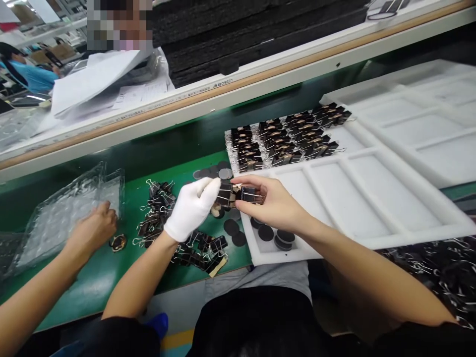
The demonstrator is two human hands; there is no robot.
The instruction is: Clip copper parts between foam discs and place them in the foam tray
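Note:
My left hand, in a white glove, pinches a black binder clip above the green mat. My bare right hand grips a second black binder clip right beside it, the two clips touching. Under the hands lie loose black discs and a heap of black binder clips. A white foam tray sits to the right, with rows of clipped parts in its far compartment and a few discs in its near corner.
Another person's bare hand at the left rests on a clear plastic blister tray. More clips lie on the green mat. A second white foam tray stands at the far right. Papers lie beyond the rail.

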